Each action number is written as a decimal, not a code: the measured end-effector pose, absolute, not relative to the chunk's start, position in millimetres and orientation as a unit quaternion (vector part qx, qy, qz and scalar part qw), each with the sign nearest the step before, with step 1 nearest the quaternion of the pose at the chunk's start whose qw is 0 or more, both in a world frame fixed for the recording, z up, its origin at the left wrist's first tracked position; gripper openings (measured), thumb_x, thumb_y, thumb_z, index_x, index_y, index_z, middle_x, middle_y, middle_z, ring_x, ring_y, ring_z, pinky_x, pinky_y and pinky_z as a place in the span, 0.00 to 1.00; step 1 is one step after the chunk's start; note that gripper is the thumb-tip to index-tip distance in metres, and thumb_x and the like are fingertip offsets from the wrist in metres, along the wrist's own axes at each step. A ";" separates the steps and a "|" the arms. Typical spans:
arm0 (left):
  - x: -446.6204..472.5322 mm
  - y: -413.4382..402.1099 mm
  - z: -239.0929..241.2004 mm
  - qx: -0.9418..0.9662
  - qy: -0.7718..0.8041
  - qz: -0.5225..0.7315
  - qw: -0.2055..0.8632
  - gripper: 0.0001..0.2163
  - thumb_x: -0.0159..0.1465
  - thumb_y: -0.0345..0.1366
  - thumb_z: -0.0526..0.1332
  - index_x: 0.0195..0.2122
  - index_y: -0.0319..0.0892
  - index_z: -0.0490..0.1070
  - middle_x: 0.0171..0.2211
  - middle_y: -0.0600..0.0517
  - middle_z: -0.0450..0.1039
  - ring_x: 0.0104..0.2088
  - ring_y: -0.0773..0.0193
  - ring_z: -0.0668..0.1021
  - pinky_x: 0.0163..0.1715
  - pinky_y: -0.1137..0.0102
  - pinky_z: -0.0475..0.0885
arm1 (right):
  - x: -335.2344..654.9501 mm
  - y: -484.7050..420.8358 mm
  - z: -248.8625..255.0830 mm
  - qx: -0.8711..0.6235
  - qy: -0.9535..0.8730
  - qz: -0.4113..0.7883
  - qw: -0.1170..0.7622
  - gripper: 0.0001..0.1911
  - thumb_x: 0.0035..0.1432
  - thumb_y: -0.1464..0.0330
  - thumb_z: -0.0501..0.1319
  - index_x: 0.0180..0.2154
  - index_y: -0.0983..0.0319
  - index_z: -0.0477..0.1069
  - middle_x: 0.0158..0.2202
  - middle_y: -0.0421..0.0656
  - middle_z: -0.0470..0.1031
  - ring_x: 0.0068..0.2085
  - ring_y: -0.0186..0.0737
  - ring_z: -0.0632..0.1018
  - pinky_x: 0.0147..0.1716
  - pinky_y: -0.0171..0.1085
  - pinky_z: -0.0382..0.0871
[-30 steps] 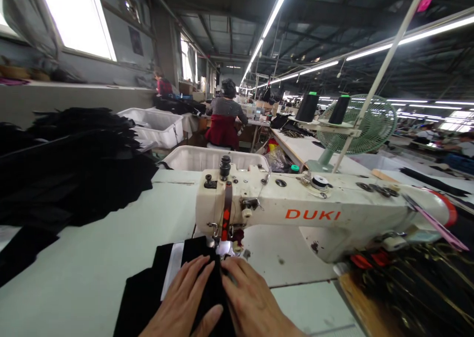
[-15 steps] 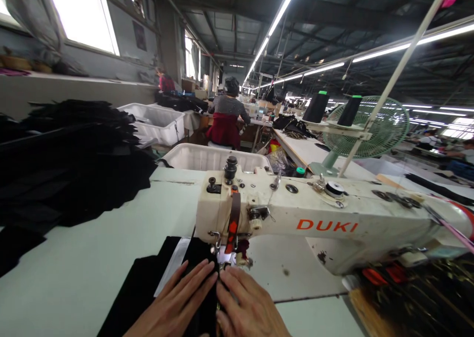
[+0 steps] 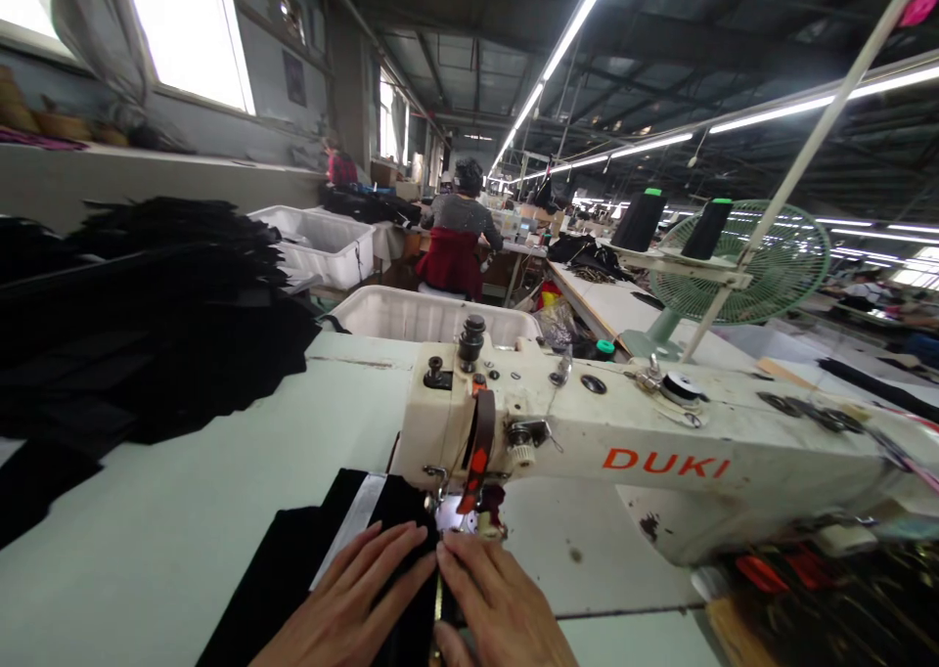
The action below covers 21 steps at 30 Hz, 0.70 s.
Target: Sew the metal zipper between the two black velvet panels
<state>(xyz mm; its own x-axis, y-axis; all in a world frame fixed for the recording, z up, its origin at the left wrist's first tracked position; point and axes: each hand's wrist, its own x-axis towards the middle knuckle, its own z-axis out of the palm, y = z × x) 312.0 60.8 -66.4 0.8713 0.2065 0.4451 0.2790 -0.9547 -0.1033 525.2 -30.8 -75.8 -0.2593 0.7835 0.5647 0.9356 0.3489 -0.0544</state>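
Where both hands meet at the near edge, a pale green table [image 3: 183,540] runs out beneath them and away to the left. Item: a heap of black cloth pieces [image 3: 147,325], well off to the left of the left hand, piled on the table's far corner. Item: a cream sewing machine [image 3: 608,452], lettered DUKI in orange, just beyond the fingertips and stretching away to the right of the right hand. Item: a white tub [image 3: 432,317], behind the machine, straight ahead of the hands. Item: a green fan [image 3: 763,266], far ahead and to the right, beside two dark thread cones [image 3: 640,220]. Item: a seated person [image 3: 459,242] with back turned, far ahead at another bench.

Item: a black cloth [image 3: 323,569] with a white strip [image 3: 352,525], lying flat on the table under both hands, its forward end reaching below the needle. Item: left hand [image 3: 352,603], palm down, fingers spread long on the cloth, tips pointing at the presser foot [image 3: 469,515]. Item: right hand [image 3: 499,608], palm down, fingers close together, pressed flat just right of the left, the two forefingers nearly touching. Neither hand pinches anything; both bear down on the cloth, immediately short of the needle.
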 end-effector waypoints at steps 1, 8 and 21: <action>311.8 61.7 -66.7 -0.966 -0.118 -0.213 0.089 0.38 0.58 0.38 0.60 0.70 0.42 0.49 0.65 0.48 0.61 0.62 0.54 0.68 0.58 0.60 0.69 | 525.0 -29.5 -77.2 -0.551 -0.778 -0.148 0.263 0.23 0.61 0.56 0.63 0.53 0.63 0.71 0.50 0.45 0.79 0.46 0.47 0.81 0.45 0.38 0.80; 313.7 69.0 -61.9 -0.960 -0.130 -0.242 0.048 0.38 0.57 0.36 0.62 0.69 0.45 0.51 0.64 0.49 0.64 0.61 0.54 0.70 0.61 0.64 0.66 | 527.8 -20.5 -83.5 -0.559 -0.786 -0.158 0.214 0.26 0.64 0.55 0.60 0.56 0.64 0.68 0.55 0.47 0.75 0.49 0.51 0.80 0.45 0.43 0.81; 316.6 68.0 -44.1 -0.962 -0.096 -0.253 0.030 0.43 0.55 0.33 0.61 0.71 0.42 0.44 0.61 0.49 0.68 0.58 0.56 0.74 0.60 0.67 0.66 | 529.8 -21.8 -96.7 -0.586 -0.780 -0.123 0.182 0.30 0.66 0.59 0.58 0.64 0.65 0.59 0.59 0.50 0.71 0.55 0.55 0.75 0.50 0.46 0.78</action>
